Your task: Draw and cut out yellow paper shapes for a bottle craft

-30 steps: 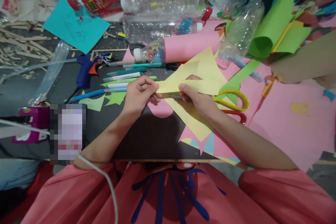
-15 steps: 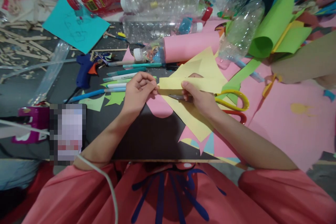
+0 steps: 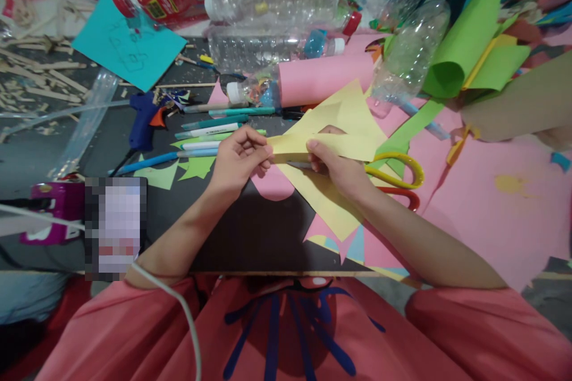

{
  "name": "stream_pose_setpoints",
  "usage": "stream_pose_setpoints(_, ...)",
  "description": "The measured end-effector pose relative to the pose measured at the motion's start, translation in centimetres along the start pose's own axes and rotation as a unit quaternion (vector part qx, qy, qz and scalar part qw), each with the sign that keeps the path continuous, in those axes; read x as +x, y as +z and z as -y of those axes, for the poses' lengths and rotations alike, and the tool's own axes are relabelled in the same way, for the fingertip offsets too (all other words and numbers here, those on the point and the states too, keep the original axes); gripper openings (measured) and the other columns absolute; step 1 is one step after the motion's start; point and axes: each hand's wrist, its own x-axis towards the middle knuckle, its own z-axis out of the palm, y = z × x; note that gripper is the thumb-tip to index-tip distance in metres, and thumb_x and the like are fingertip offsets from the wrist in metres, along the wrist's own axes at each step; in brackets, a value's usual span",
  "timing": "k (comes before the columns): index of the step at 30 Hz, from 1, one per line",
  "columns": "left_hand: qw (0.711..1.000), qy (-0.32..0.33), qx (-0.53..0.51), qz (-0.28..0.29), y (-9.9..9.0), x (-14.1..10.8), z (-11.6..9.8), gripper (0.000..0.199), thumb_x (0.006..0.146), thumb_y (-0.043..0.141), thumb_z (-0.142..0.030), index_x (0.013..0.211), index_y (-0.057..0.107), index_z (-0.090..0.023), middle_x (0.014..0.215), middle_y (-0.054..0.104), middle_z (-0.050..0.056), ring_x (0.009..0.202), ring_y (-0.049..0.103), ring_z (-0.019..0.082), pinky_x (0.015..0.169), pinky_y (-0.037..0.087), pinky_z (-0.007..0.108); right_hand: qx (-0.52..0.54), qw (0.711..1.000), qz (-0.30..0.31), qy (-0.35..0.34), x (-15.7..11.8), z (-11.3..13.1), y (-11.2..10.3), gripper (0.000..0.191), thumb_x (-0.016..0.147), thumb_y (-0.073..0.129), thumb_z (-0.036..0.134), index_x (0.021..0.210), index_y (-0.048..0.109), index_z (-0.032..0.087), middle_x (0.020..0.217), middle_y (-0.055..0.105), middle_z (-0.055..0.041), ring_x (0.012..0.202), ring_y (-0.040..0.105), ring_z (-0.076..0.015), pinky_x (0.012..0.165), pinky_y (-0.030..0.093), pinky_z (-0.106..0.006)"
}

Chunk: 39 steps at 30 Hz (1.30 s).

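Observation:
A folded yellow paper strip [image 3: 290, 146] stretches between my two hands. My left hand [image 3: 241, 161] pinches its left end between thumb and fingers. My right hand [image 3: 335, 164] grips it farther right, thumb on top. Beneath lies a larger yellow paper sheet [image 3: 344, 217], with a rounded pink paper piece [image 3: 274, 183] sticking out below the strip. Scissors with yellow and red handles [image 3: 417, 169] lie under and beside my right hand, their blades partly hidden.
Behind stand clear plastic bottles [image 3: 254, 47] and a pink paper roll [image 3: 326, 79]. Left are markers [image 3: 210, 131], a blue glue gun [image 3: 142, 122], a phone [image 3: 120, 220] and wood sticks [image 3: 40, 80]. Pink paper [image 3: 500, 202] covers the right side; someone's hand shows at the far right edge.
My left hand has shifted slightly right and down, and now covers the strip's left end. The strip's upper layer has tilted and curved a little. My right hand has barely moved.

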Motion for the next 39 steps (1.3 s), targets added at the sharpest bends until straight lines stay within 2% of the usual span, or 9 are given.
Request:
stream_pose_setpoints(3,1.0,-0.014,-0.006,0.009,-0.13,0.02,-0.09,0.027,0.063,0.074,-0.027,0.071,0.049,-0.02,0.05,0.059,-0.008,0.039,0.056,0.008,0.039,0.047,0.017,-0.013,1.0,0.001,-0.007,-0.07,0.04,-0.02,0.044,0.075,0.073,0.06,0.067,0.049,0.023,0.054,0.051,0.005,0.05,0.046,-0.0116,0.053,0.038,-0.03)
stream_pose_setpoints(6,0.998,-0.049,-0.015,0.039,-0.14,0.02,-0.28,0.027,0.066,0.074,-0.033,0.077,0.052,-0.02,0.051,0.064,-0.005,0.041,0.062,0.012,0.041,0.05,0.019,-0.022,1.0,0.008,-0.015,-0.06,-0.08,-0.13,0.042,0.078,0.071,0.058,0.068,0.049,0.023,0.054,0.051,0.0049,0.052,0.047,-0.0121,0.054,0.039,-0.03)
stream_pose_setpoints(11,0.988,-0.106,-0.033,0.107,0.18,-0.23,-0.42,0.041,0.068,0.078,-0.047,0.089,0.063,-0.015,0.069,0.076,0.006,0.063,0.075,0.02,0.053,0.058,0.022,-0.067,0.997,0.021,-0.027,-0.18,0.02,-0.27,0.038,0.084,0.066,0.052,0.068,0.049,0.023,0.055,0.051,0.0053,0.053,0.047,-0.0115,0.055,0.038,-0.03)
stream_pose_setpoints(14,0.984,-0.128,-0.023,0.122,0.37,-0.45,-0.31,0.046,0.067,0.079,-0.053,0.084,0.068,-0.012,0.079,0.078,0.012,0.072,0.077,0.022,0.056,0.059,0.022,-0.086,0.995,0.02,-0.038,-0.23,0.2,-0.23,0.037,0.084,0.066,0.051,0.066,0.05,0.023,0.056,0.052,0.0046,0.055,0.047,-0.0118,0.055,0.037,-0.029)
stream_pose_setpoints(17,0.981,-0.144,-0.008,0.131,0.44,-0.55,-0.19,0.047,0.067,0.079,-0.055,0.079,0.071,-0.01,0.081,0.079,0.014,0.073,0.077,0.022,0.058,0.06,0.023,-0.076,0.996,0.027,-0.039,-0.14,0.25,-0.07,0.037,0.081,0.069,0.052,0.066,0.051,0.023,0.057,0.052,0.0041,0.055,0.047,-0.0123,0.054,0.036,-0.029)
stream_pose_setpoints(23,0.986,-0.129,0.0,0.101,0.16,-0.16,0.18,0.043,0.072,0.076,-0.052,0.081,0.075,-0.01,0.08,0.079,0.014,0.075,0.077,0.023,0.059,0.061,0.024,0.011,0.999,0.013,-0.049,-0.01,0.07,0.28,0.036,0.073,0.072,0.056,0.08,0.055,0.026,0.058,0.05,0.0068,0.05,0.046,-0.0108,0.053,0.038,-0.029)
stream_pose_setpoints(27,0.99,-0.12,-0.002,0.076,0.0,-0.01,0.35,0.042,0.073,0.075,-0.052,0.079,0.075,-0.01,0.08,0.079,0.014,0.073,0.077,0.023,0.059,0.061,0.025,0.062,0.995,-0.029,-0.069,-0.09,-0.31,0.23,0.024,0.072,0.066,0.044,0.085,0.055,0.028,0.063,0.055,0.0063,0.049,0.047,-0.0108,0.054,0.043,-0.03)
stream_pose_setpoints(31,0.991,-0.113,-0.009,0.076,-0.02,-0.04,0.37,0.042,0.073,0.076,-0.053,0.075,0.074,-0.011,0.081,0.079,0.014,0.072,0.077,0.022,0.059,0.061,0.023,0.064,0.993,-0.059,-0.083,-0.18,-0.44,0.25,0.015,0.075,0.062,0.039,0.081,0.055,0.028,0.063,0.051,0.0053,0.05,0.046,-0.0117,0.053,0.043,-0.03)
stream_pose_setpoints(39,0.99,-0.112,0.004,0.088,0.25,-0.26,0.22,0.041,0.075,0.074,-0.051,0.08,0.074,-0.011,0.08,0.078,0.013,0.076,0.077,0.024,0.063,0.063,0.027,-0.005,0.995,-0.012,-0.099,0.03,0.09,0.4,0.038,0.072,0.072,0.058,0.077,0.053,0.026,0.069,0.053,0.0031,0.052,0.045,-0.0113,0.052,0.041,-0.029)
